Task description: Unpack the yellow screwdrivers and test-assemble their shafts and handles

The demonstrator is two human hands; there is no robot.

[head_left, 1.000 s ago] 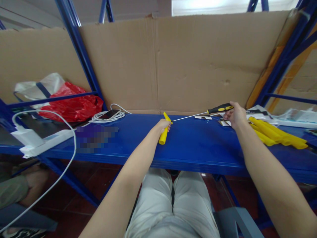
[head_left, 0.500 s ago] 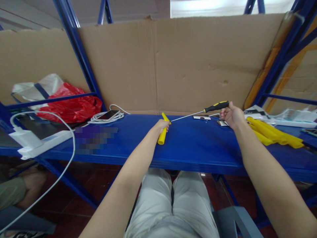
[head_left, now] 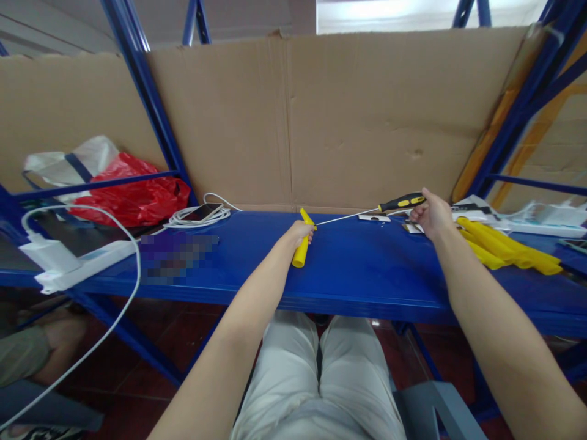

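Observation:
My left hand [head_left: 302, 233] is closed around a yellow tube-like piece [head_left: 300, 254] above the blue shelf, its wide end toward me and a narrower end poking out beyond my fingers. At the far end of a long screwdriver [head_left: 398, 202] with a black and yellow handle, my right hand [head_left: 431, 214] pinches the handle's butt. The thin metal shaft runs left and its tip meets the yellow piece beside my left fingers; whether a screw sits there is too small to see.
Several yellow tubes [head_left: 509, 244] lie at the right near a white power strip [head_left: 554, 228]. Small white-and-dark items [head_left: 373, 217] rest at the back. On the left are a coiled white cable [head_left: 197, 217], a red plastic bag [head_left: 137, 192] and another power strip [head_left: 87, 267]. Cardboard [head_left: 367, 122] stands behind.
The screwdriver handle has turned about its long axis, showing more yellow patches, and dipped slightly. My right fingers have shifted on its end. My left hand and the yellow piece stay put.

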